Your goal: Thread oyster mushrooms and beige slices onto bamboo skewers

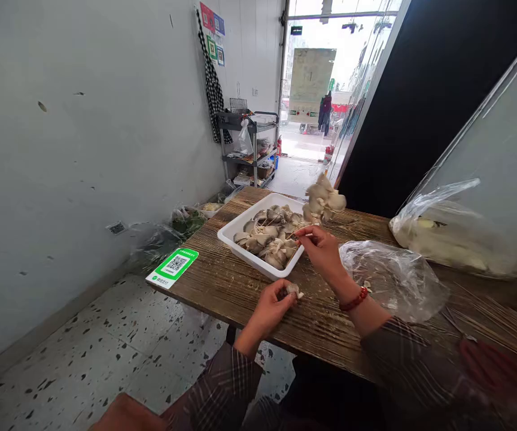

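My right hand (321, 251), with a red bracelet at the wrist, pinches a thin skewer at the right edge of a white tray. A cluster of oyster mushrooms (324, 199) on the skewer rises above the tray's far right corner. The white tray (240, 258) holds many grey mushrooms (276, 233), some with thin sticks among them. Below the tray's near corner, my left hand (271, 308) is closed around a small pale mushroom piece (293, 291), just over the wooden table (213, 287).
A crumpled clear plastic bag (397, 281) lies right of my right hand, with a fuller bag (456, 236) behind it. Loose skewers (501, 320) and red-handled scissors (483, 359) are at the right. A green QR card (173, 267) lies at the left edge. A shelf cart (254, 143) stands beyond.
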`<move>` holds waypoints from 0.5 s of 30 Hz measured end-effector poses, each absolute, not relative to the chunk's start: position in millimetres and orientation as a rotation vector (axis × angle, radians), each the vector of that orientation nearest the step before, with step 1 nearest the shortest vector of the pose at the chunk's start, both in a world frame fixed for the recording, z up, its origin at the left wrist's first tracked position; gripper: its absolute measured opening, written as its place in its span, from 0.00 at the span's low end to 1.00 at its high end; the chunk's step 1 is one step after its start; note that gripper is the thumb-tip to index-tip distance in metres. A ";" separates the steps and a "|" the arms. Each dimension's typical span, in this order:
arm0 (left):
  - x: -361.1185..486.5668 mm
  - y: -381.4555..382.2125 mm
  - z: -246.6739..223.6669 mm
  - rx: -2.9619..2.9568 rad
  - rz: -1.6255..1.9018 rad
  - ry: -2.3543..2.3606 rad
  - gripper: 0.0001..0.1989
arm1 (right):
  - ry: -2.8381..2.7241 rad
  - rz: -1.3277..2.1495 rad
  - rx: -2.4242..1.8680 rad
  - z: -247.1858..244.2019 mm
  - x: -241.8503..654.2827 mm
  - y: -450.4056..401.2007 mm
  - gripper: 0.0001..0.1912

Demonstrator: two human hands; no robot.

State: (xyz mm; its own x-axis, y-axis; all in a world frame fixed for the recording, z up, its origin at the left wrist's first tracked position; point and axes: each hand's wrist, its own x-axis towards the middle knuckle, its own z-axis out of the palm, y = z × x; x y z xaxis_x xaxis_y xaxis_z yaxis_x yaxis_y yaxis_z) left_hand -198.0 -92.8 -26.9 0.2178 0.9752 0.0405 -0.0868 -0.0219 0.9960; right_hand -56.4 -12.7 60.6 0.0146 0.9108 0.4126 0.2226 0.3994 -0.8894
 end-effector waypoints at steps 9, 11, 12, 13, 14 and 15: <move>-198.3 -94.9 -23.0 1.225 1.182 0.949 0.14 | -1.754 0.388 -0.988 93.9 -12.4 -80.4 0.13; -198.7 -100.0 -22.2 1.162 1.212 0.919 0.13 | -1.803 0.379 -0.996 85.8 -0.3 -96.3 0.13; -199.5 -103.6 -21.9 1.114 1.231 0.905 0.13 | -1.813 0.398 -1.012 78.4 5.8 -104.1 0.12; -201.0 -107.5 -21.3 1.057 1.253 0.889 0.13 | -1.814 0.432 -1.031 69.5 11.8 -111.6 0.12; -203.0 -111.6 -20.0 0.993 1.279 0.872 0.13 | -1.805 0.480 -1.051 59.5 17.8 -118.7 0.11; -205.5 -115.3 -17.7 0.930 1.309 0.854 0.13 | -1.789 0.536 -1.072 49.3 23.7 -125.4 0.10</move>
